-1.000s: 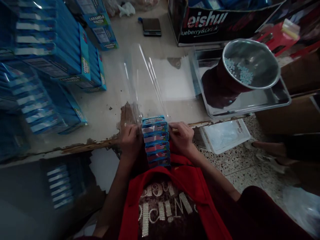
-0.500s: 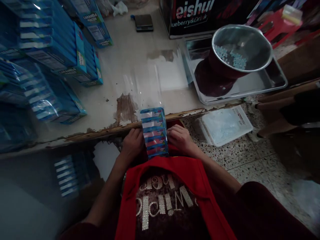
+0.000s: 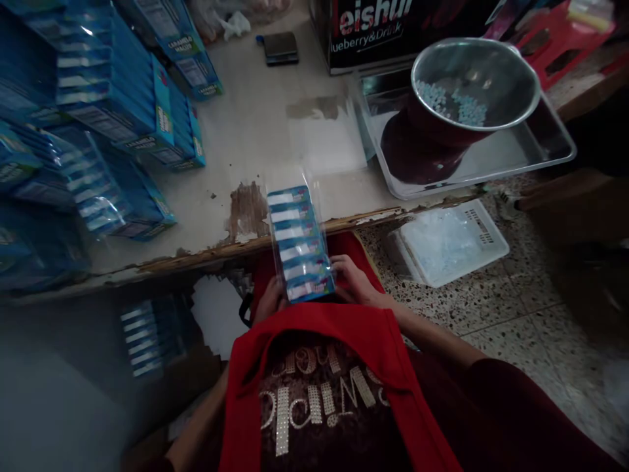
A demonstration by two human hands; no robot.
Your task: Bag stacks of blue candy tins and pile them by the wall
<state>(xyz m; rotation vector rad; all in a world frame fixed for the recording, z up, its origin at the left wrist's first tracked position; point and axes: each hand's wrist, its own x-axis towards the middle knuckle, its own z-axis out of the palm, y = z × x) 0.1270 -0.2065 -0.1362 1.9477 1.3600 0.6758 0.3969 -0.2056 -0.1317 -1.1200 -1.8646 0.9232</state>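
"Blue pack [image 3: 299, 242] has slid farther over the near edge of the table [image 3: 246, 131]. Hands?"
"Right hand [image 3: 354, 282] grasps its right side; left hand [image 3: 269, 303], by its lower-left corner, I can't tell."

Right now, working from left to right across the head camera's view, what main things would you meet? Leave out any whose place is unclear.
Stacked blue packs on the table → left hand → wrapped row of blue packs between the hands → right hand → white plastic container → red plastic item.
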